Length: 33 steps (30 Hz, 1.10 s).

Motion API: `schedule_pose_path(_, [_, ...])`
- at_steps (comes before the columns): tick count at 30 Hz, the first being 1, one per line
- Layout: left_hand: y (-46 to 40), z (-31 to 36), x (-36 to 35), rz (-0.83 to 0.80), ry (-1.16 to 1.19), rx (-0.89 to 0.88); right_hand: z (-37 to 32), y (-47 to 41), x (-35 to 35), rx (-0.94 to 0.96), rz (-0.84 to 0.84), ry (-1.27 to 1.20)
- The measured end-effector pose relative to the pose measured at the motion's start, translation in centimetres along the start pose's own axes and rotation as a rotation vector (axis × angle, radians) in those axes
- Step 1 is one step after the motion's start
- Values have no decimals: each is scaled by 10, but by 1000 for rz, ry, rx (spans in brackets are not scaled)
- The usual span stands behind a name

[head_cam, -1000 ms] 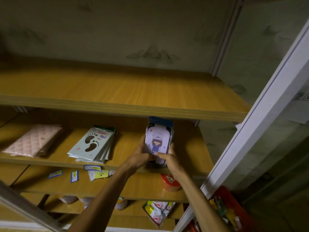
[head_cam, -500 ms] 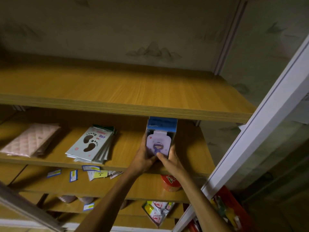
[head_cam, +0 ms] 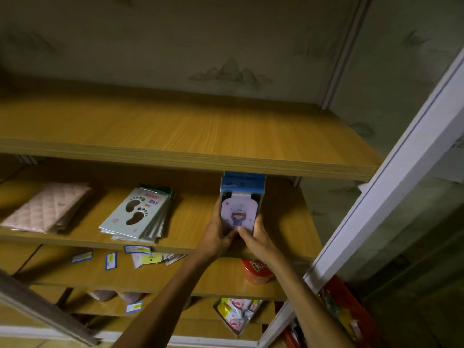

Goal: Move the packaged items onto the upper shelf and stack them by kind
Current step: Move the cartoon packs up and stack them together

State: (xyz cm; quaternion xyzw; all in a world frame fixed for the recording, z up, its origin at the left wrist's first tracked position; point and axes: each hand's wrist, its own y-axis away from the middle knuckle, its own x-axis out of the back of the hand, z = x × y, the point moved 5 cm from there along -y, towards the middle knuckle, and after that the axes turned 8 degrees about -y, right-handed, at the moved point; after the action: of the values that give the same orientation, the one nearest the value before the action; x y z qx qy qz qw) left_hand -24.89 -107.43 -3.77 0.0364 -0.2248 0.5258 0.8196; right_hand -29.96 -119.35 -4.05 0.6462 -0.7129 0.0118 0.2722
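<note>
Both hands clamp a stack of blue-topped packets on the second shelf, right under the upper shelf's lip.

The left hand (head_cam: 218, 236) and right hand (head_cam: 255, 239) press in from either side of the cartoon-figure packets (head_cam: 239, 209), fingers curled round the edges, thumbs meeting at the near end. The stack rests on the second shelf (head_cam: 283, 219), its blue top almost touching the front edge of the upper shelf (head_cam: 175, 162) overhead. Lifted straight up, I judge it would catch that edge and the loose packets could fan out, so it likely needs drawing toward the person first. Above that edge the board lies bare and wide. Left of the stack sit the footprint cards (head_cam: 136, 213), and further left the pink quilted packs (head_cam: 45, 207); the white upright (head_cam: 391, 187) crowds the right.
</note>
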Motion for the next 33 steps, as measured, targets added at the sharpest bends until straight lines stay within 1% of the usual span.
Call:
schedule_pose_path(6, [1, -2, -3, -1, -1, 5, 3, -3, -1, 37, 18, -32])
schedule_pose_path(8, [1, -5, -1, -16, -22, 19, 10, -7, 0, 1, 10, -28])
schedule_pose_path(10, [-2, -8, 2, -32, -14, 36, 19, -18, 2, 5, 10, -46])
schedule_pose_path(14, [-5, -4, 10, -14, -33, 69, -3, -1, 9, 0, 50, -47])
schedule_pose_path(17, [-6, -4, 12, 5, -5, 132, 0, -3, 18, -15, 100, -93])
schedule_pose_path(22, [-10, -12, 8, -45, -159, 241, 4, -9, 21, -51, 145, -92])
schedule_pose_path(26, [-14, -15, 9, -56, -255, 263, 5, -10, 20, -68, 166, -84])
schedule_pose_path(29, [-14, -13, 5, -74, -220, 275, 6, -10, 20, -57, 156, -108])
schedule_pose_path(33, [-11, -9, 5, -36, -191, 260, 6, -8, 19, -32, 186, -19])
